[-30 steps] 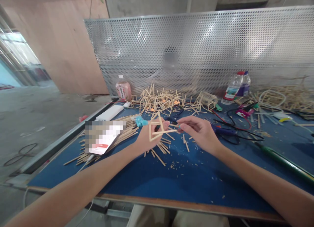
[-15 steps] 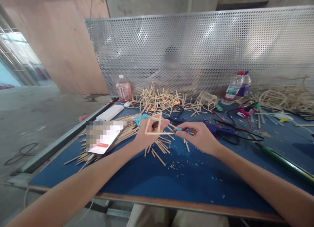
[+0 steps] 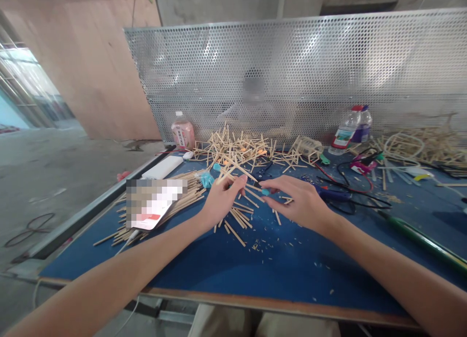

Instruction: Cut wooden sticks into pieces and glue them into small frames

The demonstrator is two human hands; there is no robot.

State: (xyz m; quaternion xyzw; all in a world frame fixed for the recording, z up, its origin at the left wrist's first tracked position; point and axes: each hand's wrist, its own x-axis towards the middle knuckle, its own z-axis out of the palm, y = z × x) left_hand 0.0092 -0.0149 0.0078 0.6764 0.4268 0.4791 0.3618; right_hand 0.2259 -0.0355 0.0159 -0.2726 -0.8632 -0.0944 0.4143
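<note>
My left hand (image 3: 219,203) pinches a small frame of thin wooden sticks (image 3: 239,174), now seen nearly edge-on above the blue table (image 3: 233,264). My right hand (image 3: 299,201) is just right of it, thumb and forefinger closed at the frame's near end, a light-blue fingertip cover showing. Short loose sticks (image 3: 237,220) lie on the table under both hands. A bundle of long sticks (image 3: 182,196) lies to the left, partly under a phone (image 3: 155,203).
A heap of glued stick pieces (image 3: 237,150) fills the back of the table before a perforated metal screen (image 3: 292,74). A pink bottle (image 3: 183,133), two bottles (image 3: 352,125), cables and a blue tool (image 3: 335,193), a green rod (image 3: 419,237) lie around.
The stick frame has turned from facing me as an open square to lying nearly edge-on, and both hands have dropped slightly toward the table.
</note>
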